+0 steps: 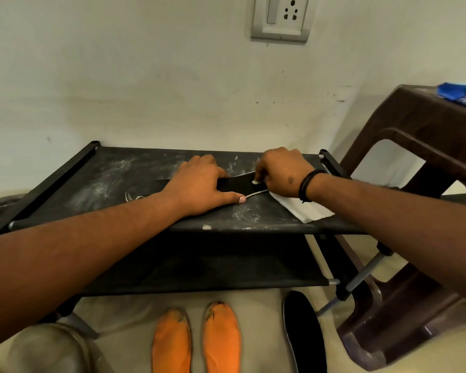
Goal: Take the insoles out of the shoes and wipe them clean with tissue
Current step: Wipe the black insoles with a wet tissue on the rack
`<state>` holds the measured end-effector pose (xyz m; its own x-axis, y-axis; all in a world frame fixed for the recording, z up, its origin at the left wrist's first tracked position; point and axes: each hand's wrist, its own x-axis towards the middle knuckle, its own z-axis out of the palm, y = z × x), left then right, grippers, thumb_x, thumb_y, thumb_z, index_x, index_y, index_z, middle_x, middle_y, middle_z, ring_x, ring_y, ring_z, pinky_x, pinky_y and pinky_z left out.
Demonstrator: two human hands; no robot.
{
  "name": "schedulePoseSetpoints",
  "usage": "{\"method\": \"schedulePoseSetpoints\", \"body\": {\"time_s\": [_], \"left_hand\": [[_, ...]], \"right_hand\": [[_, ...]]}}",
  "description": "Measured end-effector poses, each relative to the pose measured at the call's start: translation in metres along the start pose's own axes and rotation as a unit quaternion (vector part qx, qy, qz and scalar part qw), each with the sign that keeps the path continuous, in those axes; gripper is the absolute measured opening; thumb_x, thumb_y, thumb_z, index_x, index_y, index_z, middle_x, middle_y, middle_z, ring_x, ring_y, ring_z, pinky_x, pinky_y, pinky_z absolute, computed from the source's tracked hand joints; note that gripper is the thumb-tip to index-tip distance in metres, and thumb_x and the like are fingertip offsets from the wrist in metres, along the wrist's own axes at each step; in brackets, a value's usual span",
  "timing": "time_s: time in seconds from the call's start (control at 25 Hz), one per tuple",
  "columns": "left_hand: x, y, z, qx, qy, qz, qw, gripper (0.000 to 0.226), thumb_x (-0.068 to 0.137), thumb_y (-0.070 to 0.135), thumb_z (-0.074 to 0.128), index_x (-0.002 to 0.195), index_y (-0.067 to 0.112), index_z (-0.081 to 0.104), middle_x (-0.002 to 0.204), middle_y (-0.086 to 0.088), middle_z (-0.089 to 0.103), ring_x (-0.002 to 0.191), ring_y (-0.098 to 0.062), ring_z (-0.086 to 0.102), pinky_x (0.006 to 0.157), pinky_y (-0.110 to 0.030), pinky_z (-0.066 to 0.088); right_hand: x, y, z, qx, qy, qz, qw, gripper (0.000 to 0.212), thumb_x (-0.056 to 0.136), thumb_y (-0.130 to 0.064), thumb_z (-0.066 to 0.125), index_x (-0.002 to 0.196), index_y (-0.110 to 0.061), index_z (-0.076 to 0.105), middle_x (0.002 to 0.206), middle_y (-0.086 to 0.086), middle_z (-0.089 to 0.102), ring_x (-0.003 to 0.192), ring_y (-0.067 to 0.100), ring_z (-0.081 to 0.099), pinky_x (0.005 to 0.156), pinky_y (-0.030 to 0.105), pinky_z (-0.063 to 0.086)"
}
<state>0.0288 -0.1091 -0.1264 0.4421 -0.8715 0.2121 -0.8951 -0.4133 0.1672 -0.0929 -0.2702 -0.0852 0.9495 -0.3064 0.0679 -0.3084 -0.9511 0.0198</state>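
Wiping step in hand: your left hand (199,181) lies flat, fingers straight, pressing the black insole (240,184) down on the top shelf of the black shoe rack (97,184). Your right hand (283,173) sits at the insole's right end, fingers curled; thumb and fingertips seem to pinch a small white bit there, and a white tissue (304,211) trails out from under the wrist toward the rack's near-right corner. Whether that grip has the tissue itself or only the insole's edge, you cannot tell from this angle.

A second black insole (304,332) lies on the floor below the rack's right end, just right of the orange shoes (197,343), which stand side by side under the rack's front edge. So both insoles look to be out already; wiping is what remains.

Next move, as a judgement: keep the left palm as anchor and draw the tissue along the insole toward it. The insole is thin and will likely slide or curl if the pressing hand lifts.

Edges and room:
- Rack top is dusty and scuffed white; a wiped insole set back on it may pick dust up again.
- Tissue lies close to the rack's front edge and could slip off.
- Left half of the rack top is open.
- Brown plastic chair (428,184) stands close beside the rack's right end, crowding your right elbow.
- Wall directly behind the rack.
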Motion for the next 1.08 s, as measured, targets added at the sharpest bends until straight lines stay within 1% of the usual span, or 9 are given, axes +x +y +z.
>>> {"method": "schedulePoseSetpoints", "body": {"time_s": [0.08,0.2,0.32,0.48,0.64,0.8,0.92,1.0,1.08], "left_hand": [[0.0,0.0,-0.001,0.001,-0.002,0.002,1.0,0.072,0.079,0.08,0.055,0.134,0.035,0.063,0.106,0.0,0.052,0.104,-0.02,0.049,0.092,-0.04,0.044],[-0.001,0.0,-0.001,0.003,-0.003,-0.001,1.0,0.073,0.079,0.08,0.054,0.134,0.034,0.063,0.107,0.0,0.052,0.105,-0.019,0.048,0.092,-0.04,0.044],[0.0,0.001,-0.001,0.001,-0.007,0.0,1.0,0.074,0.079,0.08,0.054,0.136,0.033,0.062,0.107,0.0,0.052,0.105,-0.019,0.048,0.092,-0.039,0.043],[-0.001,-0.001,0.0,-0.002,0.0,0.001,1.0,0.074,0.078,0.08,0.055,0.135,0.033,0.063,0.109,0.0,0.052,0.106,-0.019,0.049,0.093,-0.04,0.044],[-0.001,-0.001,-0.001,0.001,-0.007,0.007,1.0,0.072,0.079,0.08,0.054,0.134,0.034,0.064,0.109,0.0,0.053,0.105,-0.019,0.049,0.092,-0.04,0.044],[-0.003,-0.002,-0.002,-0.001,-0.005,0.01,1.0,0.068,0.079,0.079,0.055,0.13,0.034,0.066,0.109,-0.001,0.054,0.104,-0.02,0.049,0.092,-0.041,0.045],[-0.002,-0.001,-0.002,-0.005,-0.013,0.014,1.0,0.067,0.08,0.077,0.058,0.13,0.033,0.066,0.11,-0.002,0.054,0.105,-0.021,0.049,0.092,-0.042,0.045],[-0.002,-0.007,-0.005,-0.034,-0.037,0.018,0.999,0.07,0.078,0.076,0.061,0.132,0.032,0.065,0.111,-0.001,0.054,0.106,-0.019,0.05,0.093,-0.04,0.046],[-0.004,-0.015,-0.009,-0.085,-0.057,0.018,0.995,0.075,0.075,0.074,0.066,0.134,0.028,0.065,0.113,0.002,0.056,0.106,-0.015,0.053,0.095,-0.038,0.048]], "right_hand": [[-0.002,0.01,0.0,0.01,-0.01,0.014,1.0,0.028,0.088,-0.007,0.059,0.1,-0.026,0.075,0.103,-0.003,0.071,0.099,0.021,0.063,0.092,0.041,0.048],[-0.009,0.007,0.002,0.077,-0.04,-0.028,0.996,0.028,0.087,-0.002,0.058,0.099,-0.02,0.076,0.101,-0.004,0.072,0.093,0.016,0.065,0.089,0.04,0.054],[-0.008,0.008,0.002,0.006,0.004,-0.007,1.0,0.027,0.088,-0.006,0.058,0.1,-0.023,0.075,0.103,-0.002,0.071,0.096,0.02,0.064,0.088,0.039,0.051],[-0.012,0.002,0.003,0.092,-0.042,-0.055,0.993,0.028,0.086,0.0,0.057,0.097,-0.017,0.077,0.098,-0.002,0.071,0.089,0.016,0.064,0.085,0.035,0.055],[-0.005,0.0,0.005,0.028,0.008,-0.021,0.999,0.025,0.086,-0.003,0.058,0.094,-0.02,0.075,0.097,-0.001,0.069,0.091,0.02,0.064,0.079,0.035,0.054],[-0.01,-0.012,0.008,0.084,-0.031,-0.073,0.993,0.026,0.086,-0.001,0.056,0.091,-0.018,0.076,0.08,-0.012,0.057,0.078,0.012,0.057,0.07,0.026,0.046],[-0.003,-0.01,0.007,0.03,0.014,-0.025,0.999,0.025,0.088,-0.004,0.057,0.093,-0.021,0.075,0.095,-0.003,0.065,0.087,0.019,0.061,0.076,0.032,0.049],[-0.005,-0.015,0.009,0.066,-0.002,-0.053,0.996,0.025,0.087,-0.002,0.058,0.092,-0.019,0.076,0.085,-0.01,0.06,0.082,0.014,0.057,0.079,0.033,0.05],[-0.009,-0.02,0.009,0.097,-0.018,-0.098,0.99,0.027,0.086,-0.001,0.057,0.091,-0.019,0.077,0.077,-0.015,0.053,0.078,0.01,0.054,0.075,0.029,0.048]]}}
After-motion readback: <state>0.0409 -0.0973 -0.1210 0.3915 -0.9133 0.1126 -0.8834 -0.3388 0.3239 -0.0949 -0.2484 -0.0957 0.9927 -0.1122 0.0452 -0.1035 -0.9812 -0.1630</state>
